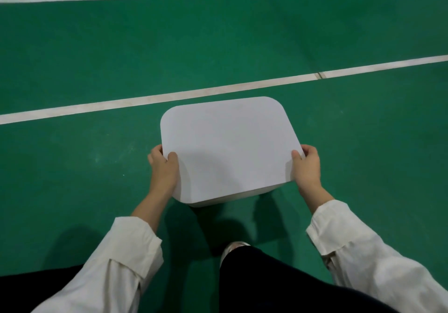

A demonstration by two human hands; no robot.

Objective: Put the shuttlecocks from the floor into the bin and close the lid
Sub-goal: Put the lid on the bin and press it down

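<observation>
Head view: we hold the lid (228,147) by its near corners, left hand (163,167) and right hand (307,167) each clamped on an edge. Its long axis runs left-right, over the bin (232,197), probably not seated. No shuttlecocks on the floor (97,45).

One flat white rounded-rectangle plastic lid (228,147) sits at the frame's centre, over one white bin (232,197) showing only below its lower edge. Two bare hands: left hand (163,167), right hand (306,167). Two white court lines (97,107) cross the green floor (72,45). One pale shoe (232,247) shows at lower centre.
</observation>
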